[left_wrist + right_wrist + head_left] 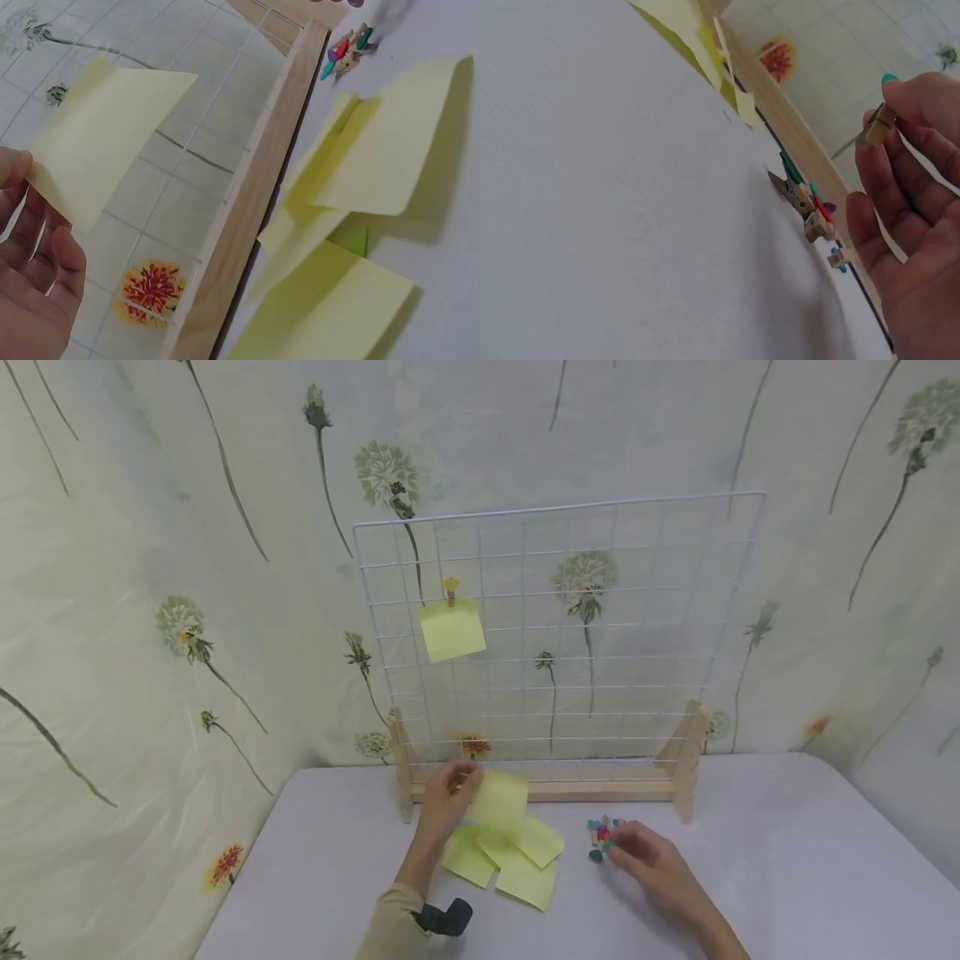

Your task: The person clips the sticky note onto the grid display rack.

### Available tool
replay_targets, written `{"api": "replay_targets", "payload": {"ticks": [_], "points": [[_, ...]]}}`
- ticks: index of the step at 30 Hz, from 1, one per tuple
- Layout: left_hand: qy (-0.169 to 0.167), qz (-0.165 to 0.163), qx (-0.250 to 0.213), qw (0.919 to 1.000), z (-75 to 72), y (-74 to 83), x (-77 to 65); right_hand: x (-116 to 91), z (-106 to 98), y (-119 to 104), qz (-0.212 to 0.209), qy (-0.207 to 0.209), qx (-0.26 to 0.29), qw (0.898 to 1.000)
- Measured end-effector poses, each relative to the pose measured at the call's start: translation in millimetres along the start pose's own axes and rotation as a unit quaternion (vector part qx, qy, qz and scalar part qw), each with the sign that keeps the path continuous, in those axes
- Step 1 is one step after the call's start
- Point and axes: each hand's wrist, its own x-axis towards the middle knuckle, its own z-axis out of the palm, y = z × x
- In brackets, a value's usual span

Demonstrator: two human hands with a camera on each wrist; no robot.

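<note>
My left hand pinches a yellow sticky note by its edge, lifted in front of the wire grid. Below it, several more yellow sticky notes lie overlapping on the table. Between thumb and index finger of my right hand is a small wooden clothespin with a bit of teal showing at its end. Beside that hand sits a little pile of clothespins with coloured decorations. Higher up, another sticky note hangs on the grid from a clothespin with a yellow top.
A white wire grid stands upright in a wooden base at the back of the white table. Behind it hangs a cloth printed with dandelions. A black strap mount sits on the left wrist.
</note>
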Motion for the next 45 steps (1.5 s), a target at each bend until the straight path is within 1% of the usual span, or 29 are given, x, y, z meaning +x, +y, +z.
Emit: {"api": "replay_targets", "payload": {"ticks": [2,5,8,12,15,17,20,22,24,25,27,30,32,34,36,39,42,45], "points": [[0.005,-0.002,-0.001,1.0000,3.0,0.3,4.1,2.3,-1.6,-4.0,-0.007,-0.003,0.012,1.000],[0.014,-0.002,-0.012,0.9998,7.4,7.6,8.2,6.2,-4.2,-9.2,-0.013,-0.007,0.031,0.999],[0.027,0.010,-0.029,0.9991,10.7,24.3,8.3,10.6,-7.1,-13.5,-0.017,-0.011,0.028,0.999],[0.039,0.020,-0.037,0.9983,12.6,44.6,5.6,15.8,-8.5,-20.1,-0.032,-0.009,0.028,0.999],[0.050,0.010,-0.041,0.9978,13.5,47.2,6.6,20.0,-6.5,-26.5,-0.056,-0.007,0.034,0.998],[0.059,0.012,-0.045,0.9972,16.0,43.5,10.2,23.4,-5.2,-30.6,-0.071,0.005,0.022,0.997],[0.064,0.014,-0.042,0.9970,21.3,36.0,18.3,27.4,-3.9,-35.9,-0.078,0.034,0.017,0.996],[0.066,0.022,-0.036,0.9969,25.1,31.9,23.4,27.7,-3.2,-38.8,-0.076,0.049,0.025,0.996],[0.069,0.026,-0.029,0.9968,27.4,32.1,26.0,27.4,-2.7,-41.5,-0.073,0.052,0.041,0.995],[0.071,0.034,-0.027,0.9965,28.1,32.9,27.6,27.5,-2.5,-42.6,-0.074,0.053,0.044,0.995],[0.071,0.050,-0.028,0.9959,28.9,36.6,30.2,28.2,-2.6,-44.3,-0.076,0.056,0.042,0.995],[0.066,0.069,-0.031,0.9949,28.9,59.1,29.2,31.2,-7.5,-45.8,-0.096,0.058,0.035,0.993],[0.059,0.068,-0.038,0.9952,29.0,72.9,27.2,30.9,-10.9,-46.7,-0.107,0.058,0.036,0.992],[0.058,0.063,-0.040,0.9955,31.0,79.4,29.0,30.7,-14.7,-49.2,-0.114,0.055,0.037,0.991],[0.061,0.064,-0.047,0.9949,34.0,74.3,34.2,31.2,-17.0,-53.8,-0.121,0.051,0.041,0.991],[0.071,0.065,-0.051,0.9941,36.4,64.6,41.9,34.5,-16.1,-61.7,-0.133,0.051,0.028,0.989],[0.081,0.072,-0.047,0.9930,35.4,66.2,44.0,39.7,-14.6,-70.3,-0.149,0.050,0.019,0.987],[0.085,0.079,-0.044,0.9922,32.8,72.3,46.6,46.2,-15.3,-77.7,-0.167,0.045,0.024,0.985]]}}
